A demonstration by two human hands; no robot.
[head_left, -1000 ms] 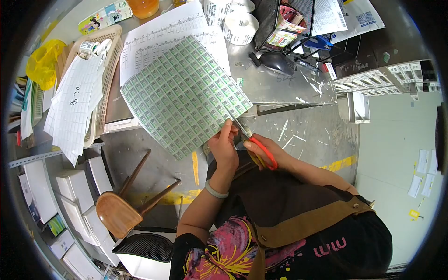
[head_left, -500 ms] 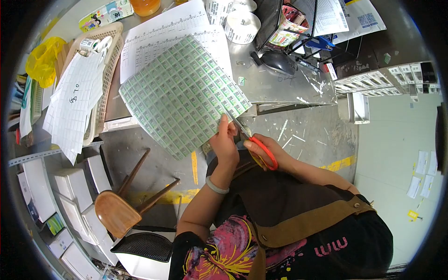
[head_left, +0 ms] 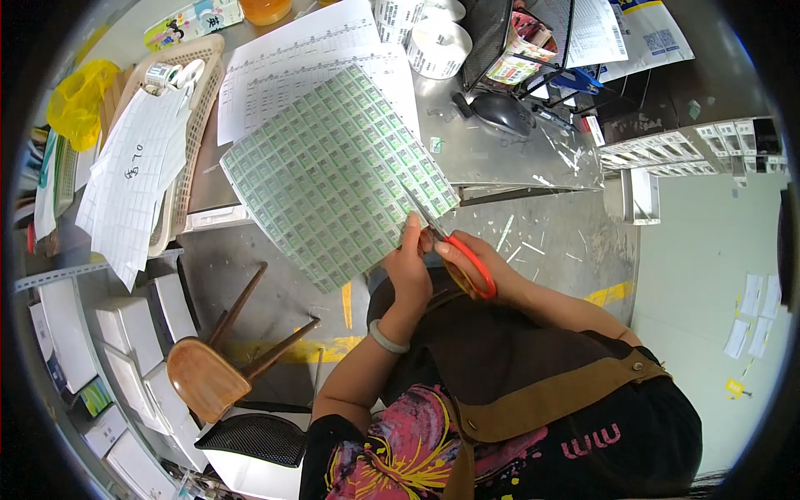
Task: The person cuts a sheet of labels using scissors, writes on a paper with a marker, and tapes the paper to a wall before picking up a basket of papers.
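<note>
Left hand (head_left: 409, 272) clamping label sheet (head_left: 333, 175), right hand (head_left: 493, 271) gripping scissors (head_left: 437, 227).
The sheet is overhanging the near edge of the worktop (head_left: 500, 162), fine print blurring; left fingertips are partly hiding behind the thumb, right fingers wrapping the handles (head_left: 481, 269).

The label sheet (head_left: 342, 175) is thin, smooth paper. The scissors (head_left: 473, 262) pair metal blades with glossy plastic handles. The counter (head_left: 500, 162) is metal with a dull sheen. The basket (head_left: 202, 108) looks like matt, perforated plastic, the bag (head_left: 79, 102) crinkled, shiny plastic, the chair (head_left: 204, 375) polished wood, the apron (head_left: 517, 358) matt cloth.
</note>
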